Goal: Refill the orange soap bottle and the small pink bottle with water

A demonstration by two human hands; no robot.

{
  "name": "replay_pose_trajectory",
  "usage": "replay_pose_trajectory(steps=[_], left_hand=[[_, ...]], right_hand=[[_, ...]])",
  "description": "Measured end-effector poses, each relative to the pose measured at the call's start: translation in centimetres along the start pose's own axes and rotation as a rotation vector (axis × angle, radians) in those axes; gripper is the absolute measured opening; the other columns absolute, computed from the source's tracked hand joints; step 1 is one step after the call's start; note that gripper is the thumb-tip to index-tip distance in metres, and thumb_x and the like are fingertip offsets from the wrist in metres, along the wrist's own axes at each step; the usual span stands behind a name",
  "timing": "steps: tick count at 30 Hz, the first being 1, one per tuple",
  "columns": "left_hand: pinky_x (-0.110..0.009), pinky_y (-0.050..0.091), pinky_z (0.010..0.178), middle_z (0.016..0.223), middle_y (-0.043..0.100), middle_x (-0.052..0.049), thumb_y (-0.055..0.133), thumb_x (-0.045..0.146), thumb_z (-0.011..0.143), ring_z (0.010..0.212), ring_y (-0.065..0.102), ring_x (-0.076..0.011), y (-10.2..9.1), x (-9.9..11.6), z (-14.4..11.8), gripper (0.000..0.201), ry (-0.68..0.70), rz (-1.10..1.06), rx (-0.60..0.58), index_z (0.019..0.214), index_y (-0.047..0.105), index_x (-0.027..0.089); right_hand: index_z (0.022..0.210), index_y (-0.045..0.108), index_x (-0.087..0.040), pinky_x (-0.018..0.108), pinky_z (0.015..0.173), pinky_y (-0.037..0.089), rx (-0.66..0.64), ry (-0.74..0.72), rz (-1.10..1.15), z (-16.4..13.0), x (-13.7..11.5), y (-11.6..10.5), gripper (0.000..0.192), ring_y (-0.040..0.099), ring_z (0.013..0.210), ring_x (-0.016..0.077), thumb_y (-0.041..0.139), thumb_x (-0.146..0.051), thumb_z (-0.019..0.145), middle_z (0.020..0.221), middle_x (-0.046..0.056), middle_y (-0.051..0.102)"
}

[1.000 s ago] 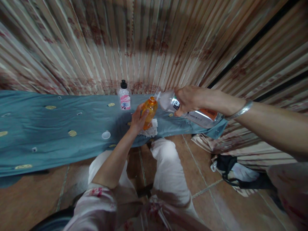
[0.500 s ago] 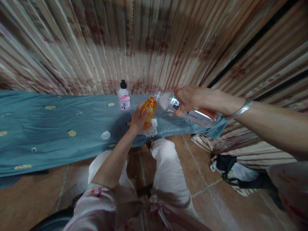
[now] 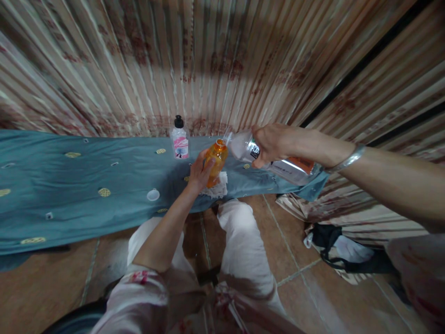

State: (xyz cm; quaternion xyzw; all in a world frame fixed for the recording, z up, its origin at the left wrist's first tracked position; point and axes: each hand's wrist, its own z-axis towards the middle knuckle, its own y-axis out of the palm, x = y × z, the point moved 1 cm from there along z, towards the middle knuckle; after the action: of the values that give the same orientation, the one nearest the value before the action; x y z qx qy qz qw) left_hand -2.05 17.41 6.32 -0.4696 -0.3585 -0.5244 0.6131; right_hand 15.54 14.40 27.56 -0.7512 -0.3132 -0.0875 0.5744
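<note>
Within hands, smooth translucent bottles

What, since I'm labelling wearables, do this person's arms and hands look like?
The left hand and right hand are ungloved. A silver-coloured bangle circles the right wrist. The left sleeve is pale with reddish print; the right sleeve, also pale, is dim.

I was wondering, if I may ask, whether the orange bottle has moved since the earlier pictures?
No, the orange bottle, held in the left hand, shows no visible shift against the pink-labelled bottle.
</note>
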Motion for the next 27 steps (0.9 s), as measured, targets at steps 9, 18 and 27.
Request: replay_pose_trajectory(steps=[9, 18, 27], left_hand=[[-0.037, 0.051, 0.105, 0.127, 0.072, -0.008, 0.056, 0.044, 0.093, 0.117, 0.067, -0.0238, 0.04, -0.11, 0.02, 0.042, -0.002, -0.004, -0.005, 0.128, 0.061, 0.022], [-0.041, 0.05, 0.106, 0.128, 0.072, -0.009, 0.056, 0.045, 0.092, 0.119, 0.067, -0.0256, 0.05, -0.16, 0.07, 0.044, -0.011, 0.006, -0.01, 0.129, 0.06, 0.021], [-0.036, 0.053, 0.101, 0.123, 0.074, -0.007, 0.056, 0.046, 0.092, 0.115, 0.068, -0.0239, -0.02, -0.06, 0.06, 0.043, -0.018, 0.006, -0.006, 0.128, 0.062, 0.022]], right_hand=[[0.129, 0.065, -0.004, 0.034, 0.073, 0.048, -0.016, 0.057, 0.045, -0.24, -0.32, -0.25, 0.077, 0.071, 0.1, 0.0341, 0.082, -0.054, 0.074, 0.112, 0.021, 0.075], [0.126, 0.066, -0.005, 0.033, 0.072, 0.049, -0.009, 0.034, -0.006, 0.08, -0.09, 0.18, 0.075, 0.071, 0.097, 0.0324, 0.08, -0.058, 0.075, 0.108, 0.019, 0.075], [0.121, 0.068, -0.002, 0.033, 0.07, 0.048, -0.015, 0.031, 0.01, -0.11, -0.15, -0.04, 0.072, 0.072, 0.096, 0.0334, 0.08, -0.056, 0.076, 0.107, 0.021, 0.074]])
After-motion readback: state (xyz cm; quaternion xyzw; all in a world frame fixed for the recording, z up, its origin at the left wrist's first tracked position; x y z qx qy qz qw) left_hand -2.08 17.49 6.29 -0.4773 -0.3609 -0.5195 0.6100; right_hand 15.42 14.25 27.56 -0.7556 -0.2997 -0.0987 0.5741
